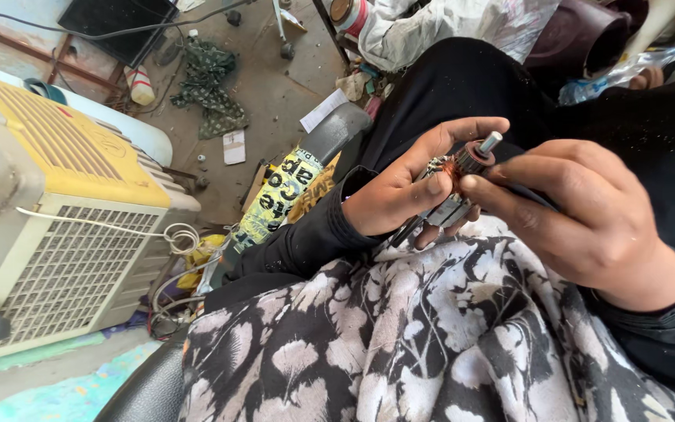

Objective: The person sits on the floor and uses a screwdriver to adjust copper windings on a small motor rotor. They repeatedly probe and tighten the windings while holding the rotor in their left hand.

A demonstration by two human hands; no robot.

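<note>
Cooler point(56, 227) with a yellow top stands on the floor to my left, a coiled white cord point(181, 234) hanging at its grille. Black-and-white flowered cloth point(400, 336) covers my lap. Above it, my left hand point(400, 191) has its grip closed around a small motor rotor point(455, 184), copper windings showing, while my right hand point(587, 211) pinches its shaft end point(491, 141) between fingertips.
</note>
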